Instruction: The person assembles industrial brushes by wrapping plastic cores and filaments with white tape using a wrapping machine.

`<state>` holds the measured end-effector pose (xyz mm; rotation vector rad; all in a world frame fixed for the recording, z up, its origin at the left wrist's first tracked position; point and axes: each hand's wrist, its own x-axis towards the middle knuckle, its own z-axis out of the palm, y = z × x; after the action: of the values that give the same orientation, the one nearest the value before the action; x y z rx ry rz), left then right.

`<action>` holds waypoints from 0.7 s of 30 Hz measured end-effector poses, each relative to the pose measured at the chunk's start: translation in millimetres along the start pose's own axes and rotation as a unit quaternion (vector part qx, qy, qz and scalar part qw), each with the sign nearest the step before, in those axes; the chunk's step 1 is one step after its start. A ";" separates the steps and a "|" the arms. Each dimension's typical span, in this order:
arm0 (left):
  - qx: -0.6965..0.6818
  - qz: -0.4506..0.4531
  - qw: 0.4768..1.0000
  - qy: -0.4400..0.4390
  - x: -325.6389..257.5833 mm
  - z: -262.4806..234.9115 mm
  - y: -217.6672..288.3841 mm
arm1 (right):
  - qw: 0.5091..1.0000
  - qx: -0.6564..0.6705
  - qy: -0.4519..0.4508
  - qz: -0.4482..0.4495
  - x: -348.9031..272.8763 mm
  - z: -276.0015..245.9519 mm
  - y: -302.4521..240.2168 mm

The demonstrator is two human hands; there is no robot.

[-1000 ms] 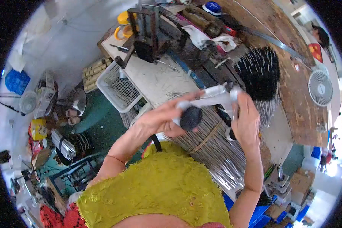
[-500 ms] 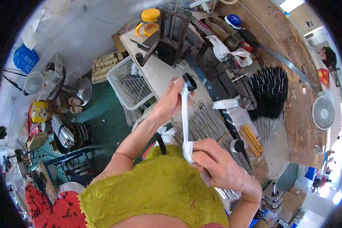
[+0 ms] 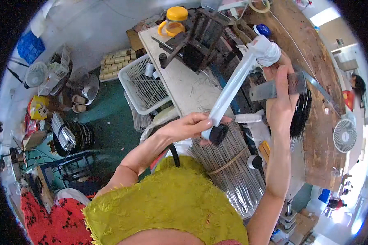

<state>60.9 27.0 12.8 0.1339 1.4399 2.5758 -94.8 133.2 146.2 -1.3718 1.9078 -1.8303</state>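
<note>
A white strip (image 3: 234,90) is stretched taut between my two hands, running up to the right. My left hand (image 3: 183,127) is closed on its lower end together with a short black cylindrical piece (image 3: 219,134). Higher up, my right hand (image 3: 280,107) is closed on the bunched white upper end (image 3: 268,53), which wraps about the fingers. The same hand grips a flat grey metal blade (image 3: 261,91) lying across the palm. Below my left hand lies a bundle of thin metal rods (image 3: 233,175) with a tan band around it.
A dark metal press (image 3: 192,53) stands on the bench, near a yellow-lidded jar (image 3: 177,14). A white plastic basket (image 3: 129,77) sits left of the bench. Black bristles (image 3: 301,116) lie beside my right wrist. A small fan (image 3: 344,135) is at far right; a white roll (image 3: 255,162) rests by the rods.
My right hand has moved up and to the right, lengthening the white strip, and the metal blade now shows in it. My left hand has come down with the black piece.
</note>
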 end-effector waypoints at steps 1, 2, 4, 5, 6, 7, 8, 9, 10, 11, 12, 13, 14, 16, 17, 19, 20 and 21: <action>-0.072 0.035 0.997 0.020 -5.4 5.5 3.4 | 1.000 0.000 -0.007 -0.004 -1.0 0.6 10.4; -0.072 0.042 0.996 0.024 -9.6 1.0 5.2 | 0.991 0.089 0.055 0.079 -3.9 1.0 23.8; -0.222 0.217 0.945 -0.099 -22.2 -11.0 11.5 | 0.968 0.160 0.070 0.179 -6.4 -1.2 32.0; -0.327 0.262 0.896 -0.149 -25.3 -19.0 12.7 | 0.952 0.187 0.053 0.238 -10.1 -0.8 37.2; -0.424 0.301 0.831 -0.197 -28.2 -29.0 15.4 | 0.931 0.214 0.037 0.295 -14.6 -0.2 44.3; -0.421 0.331 0.824 -0.184 -36.0 -42.1 21.8 | 0.931 0.214 0.031 0.295 -17.9 0.4 53.1; -0.455 0.363 0.795 -0.172 -42.6 -49.6 27.6 | 0.929 0.200 -0.011 0.311 -21.3 0.3 62.3; -0.477 0.401 0.758 -0.191 -51.3 -70.5 24.4 | 0.925 0.185 -0.055 0.326 -22.0 0.9 66.7; -0.411 0.457 0.777 -0.133 -63.8 -64.6 38.7 | 0.928 0.184 -0.063 0.319 -23.8 0.3 60.7; -0.381 0.483 0.787 -0.040 -76.6 -67.2 40.0 | 0.927 0.162 -0.074 0.331 -25.0 -1.1 55.0; -0.357 0.498 0.788 0.057 -76.1 -69.3 44.3 | 0.923 0.137 -0.079 0.351 -22.1 -3.9 55.6; -0.319 0.474 0.809 0.137 -72.0 -64.7 45.0 | 0.920 0.068 -0.123 0.366 -14.7 -10.6 51.6; -0.278 0.446 0.823 0.215 -64.9 -57.7 48.2 | 0.920 0.065 -0.124 0.366 -6.6 -9.9 50.0; -0.128 0.370 0.875 0.284 -54.2 -62.0 44.9 | 0.967 -0.174 -0.067 0.173 11.2 5.8 46.6; -0.062 0.379 0.864 0.325 -40.5 -54.8 45.0 | 0.968 -0.220 -0.014 0.120 23.2 16.6 40.3; -0.072 0.389 0.877 0.273 -14.2 -51.2 47.0 | 0.974 -0.223 0.027 -0.005 53.0 25.9 43.9; -0.098 0.378 0.882 0.266 -1.9 -50.0 45.1 | 0.965 -0.218 0.064 -0.129 66.8 30.3 45.3; -0.029 0.387 0.872 0.298 10.4 -50.4 40.3 | 0.964 -0.220 0.064 -0.132 77.2 36.6 47.4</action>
<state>37.4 -33.5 20.5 -0.1489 1.7612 3.5428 -137.1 46.3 132.3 -1.7530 2.4106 -1.6995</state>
